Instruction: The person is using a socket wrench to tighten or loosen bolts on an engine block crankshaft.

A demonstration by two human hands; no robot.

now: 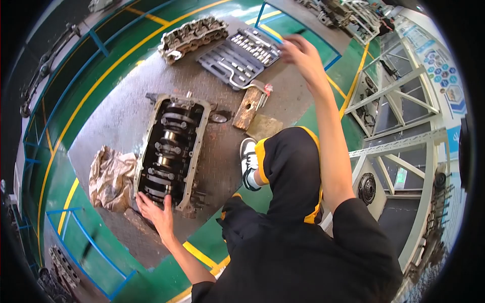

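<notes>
An engine block lies on the metal plate with its underside up, and the crankshaft shows inside it. My left hand rests at the block's near end, fingers spread across the edge and holding nothing. Further off to the right, my right hand is raised beside the right edge of an opened socket set case. Its fingers are slightly blurred but look apart, with no tool visible in them. Sockets and wrenches sit in the case. A crumpled brown sheet lies left of the block.
A cylinder head stands at the back, left of the case. A wooden block with a red-and-silver tool lies right of the engine block, near my shoe. White metal frames line the right side; blue rails stand left.
</notes>
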